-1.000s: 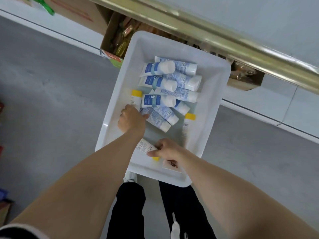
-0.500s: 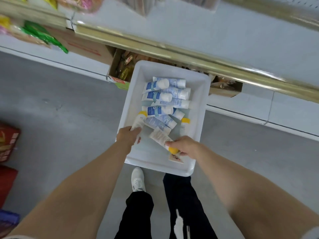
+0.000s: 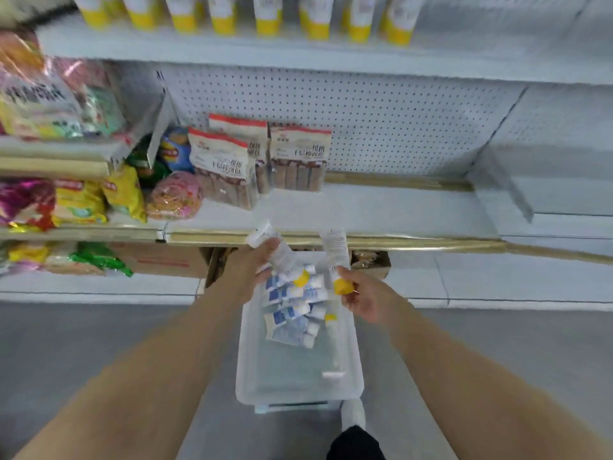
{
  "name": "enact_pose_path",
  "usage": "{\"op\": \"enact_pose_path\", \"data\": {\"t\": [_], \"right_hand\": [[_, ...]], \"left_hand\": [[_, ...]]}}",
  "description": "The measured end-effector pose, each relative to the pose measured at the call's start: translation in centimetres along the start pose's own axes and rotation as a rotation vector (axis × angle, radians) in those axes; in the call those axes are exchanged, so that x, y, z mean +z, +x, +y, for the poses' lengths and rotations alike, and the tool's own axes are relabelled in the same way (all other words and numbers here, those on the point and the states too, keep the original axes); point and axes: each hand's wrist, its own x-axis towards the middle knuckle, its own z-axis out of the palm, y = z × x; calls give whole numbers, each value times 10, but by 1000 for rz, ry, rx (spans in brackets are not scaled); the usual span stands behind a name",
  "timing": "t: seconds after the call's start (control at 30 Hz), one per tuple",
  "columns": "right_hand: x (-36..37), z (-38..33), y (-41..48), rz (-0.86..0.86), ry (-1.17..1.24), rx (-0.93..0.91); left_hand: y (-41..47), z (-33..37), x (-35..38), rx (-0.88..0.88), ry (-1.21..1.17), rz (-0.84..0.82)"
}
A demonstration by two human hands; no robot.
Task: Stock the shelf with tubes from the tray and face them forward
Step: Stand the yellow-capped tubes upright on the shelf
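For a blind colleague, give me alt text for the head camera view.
The left hand holds one yellow-capped white tube and the right hand holds a second tube above a white tray of blue-and-white tubes; similar yellow-capped tubes line the top shelf.
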Motion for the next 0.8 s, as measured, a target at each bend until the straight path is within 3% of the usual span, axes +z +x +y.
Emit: {"op": "enact_pose_path", "data": {"t": [0.17,0.3,0.43,0.6,0.8], "right_hand": [[9,-74,-55,-160,157,-315],[11,-135,-98,-198,199,-540],[8,-195,-123,-155,166,-684],[-11,-272,-143,-115,102,-811],[-46,-365,-138,14,-61,-971]], "left_hand": [[-22,64,49,149,-116,-186],[-44,123,97,114,-215,-218],[-47,173,132,105,-82,-316],[-46,224,187,394,77,-331],[-21,264,267,586,57,-339]]}}
